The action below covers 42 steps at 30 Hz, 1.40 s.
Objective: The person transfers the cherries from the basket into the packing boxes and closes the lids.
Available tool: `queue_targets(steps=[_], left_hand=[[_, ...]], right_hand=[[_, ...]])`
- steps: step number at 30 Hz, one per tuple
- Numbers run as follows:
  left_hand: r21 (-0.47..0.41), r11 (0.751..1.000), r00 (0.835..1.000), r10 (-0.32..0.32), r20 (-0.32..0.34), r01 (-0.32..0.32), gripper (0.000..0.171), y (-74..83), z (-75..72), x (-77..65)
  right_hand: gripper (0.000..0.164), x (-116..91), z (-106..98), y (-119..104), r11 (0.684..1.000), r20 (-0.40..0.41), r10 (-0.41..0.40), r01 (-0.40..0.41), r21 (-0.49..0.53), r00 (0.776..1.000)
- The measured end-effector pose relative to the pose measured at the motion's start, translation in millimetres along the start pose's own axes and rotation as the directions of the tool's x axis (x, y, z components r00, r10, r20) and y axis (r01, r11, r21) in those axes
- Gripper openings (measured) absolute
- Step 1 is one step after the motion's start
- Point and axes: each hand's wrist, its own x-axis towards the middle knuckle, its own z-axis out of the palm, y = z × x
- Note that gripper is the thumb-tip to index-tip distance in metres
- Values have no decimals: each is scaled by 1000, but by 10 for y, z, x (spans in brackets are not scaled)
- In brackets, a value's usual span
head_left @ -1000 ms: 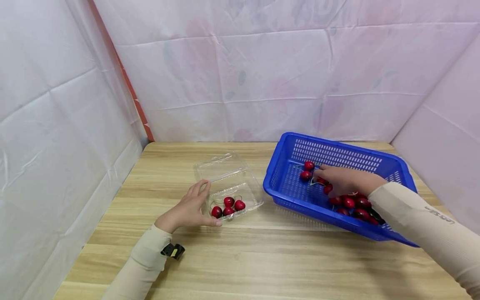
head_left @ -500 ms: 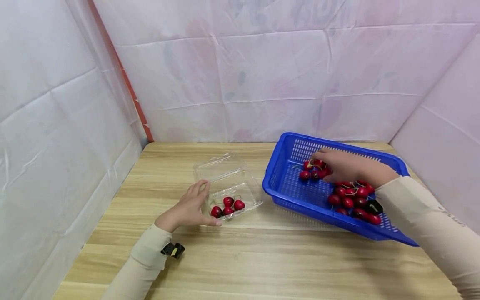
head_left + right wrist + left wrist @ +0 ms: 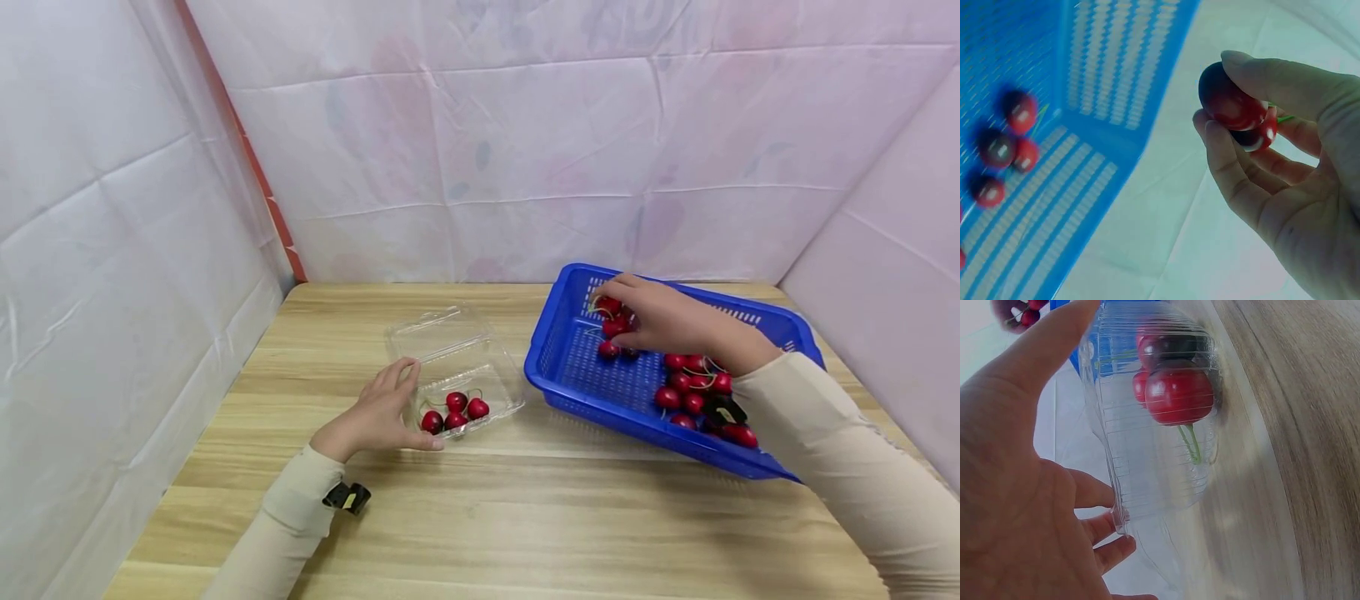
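Held cherries (image 3: pixel 1232 100): I see the right hand (image 3: pixel 663 318) pinch them with thumb and fingertips, towards the far-left corner of the blue basket (image 3: pixel 622 383).
Right forearm (image 3: pixel 832 454): slants over the basket's near-right corner.
Left hand (image 3: pixel 378 417): fingers spread, touching the left edge of the clear clamshell (image 3: pixel 438 336).

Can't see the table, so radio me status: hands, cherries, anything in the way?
Right hand pinching cherries at the blue basket. Left hand touching the open clear box, four cherries inside. Basket's side wall between held cherries and box.
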Motion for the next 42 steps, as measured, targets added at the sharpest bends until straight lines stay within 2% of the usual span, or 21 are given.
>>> queue_targets(steps=[7,15,22,26,29,32,34,38,42], left_hand=[[15,1000,1000,4,-2,-4,127,5,-9,-3],[52,998,1000,19,19,-20,124,61,-37,7],[44,999,1000,4,10,-4,121,41,-61,-30],[-1,1000,997,-17,-80,17,110,8,-86,-28],[-10,999,980,-49,-191,48,87,-37,-85,-2],[-22,995,952,-101,-288,99,65,-88,-61,37],[-49,990,931,-142,-337,133,57,-121,-35,68],[-134,976,902,-212,-377,173,52,-159,24,124],[-199,963,889,-246,-386,180,49,-169,71,163]], right_hand=[[54,246,83,-340,994,-52,-102,104,38,993],[56,478,296,-662,976,-26,-213,214,47,977],[53,613,476,-885,973,151,-230,225,49,961],[52,687,556,-973,975,211,-224,217,54,951],[51,733,614,-1024,976,239,-218,215,41,946],[51,767,672,-1066,977,270,-209,213,13,940],[51,786,712,-1091,976,288,-204,216,-10,936],[49,825,783,-1137,978,331,-164,196,-65,929],[49,858,825,-1174,984,360,-107,150,-96,927]])
